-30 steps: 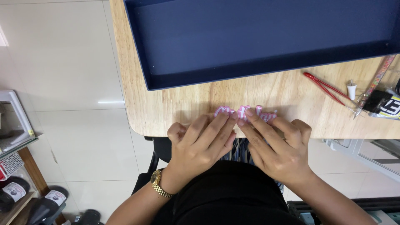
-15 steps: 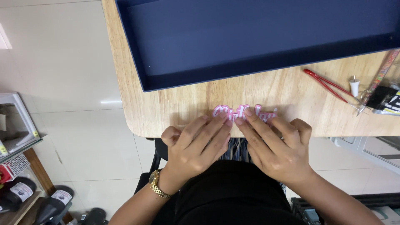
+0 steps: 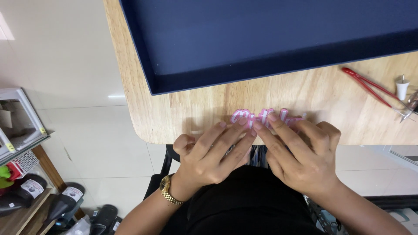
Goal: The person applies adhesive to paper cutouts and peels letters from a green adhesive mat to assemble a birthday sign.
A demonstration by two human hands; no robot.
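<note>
Head view: a pink cut-out word (image 3: 265,117) is seen lying flat near the surface's (image 3: 183,113) near edge, its long axis running left to right; it is pressed by the outstretched fingertips of both the left hand (image 3: 213,154) and the right hand (image 3: 298,152), neither closed around it; it lies just beyond both, equally near; a dark blue tray (image 3: 143,48) sits farther off, red tweezers (image 3: 368,85) to the right.

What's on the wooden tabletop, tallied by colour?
Navy: 1, shallow tray
Pink: 1, cut-out script lettering, fingertips of left hand and right hand pressing on it
Red: 1, tweezers-like tool
White: 1, small bottle
Total: 4, leaving out a blurred item at the right edge.
</note>
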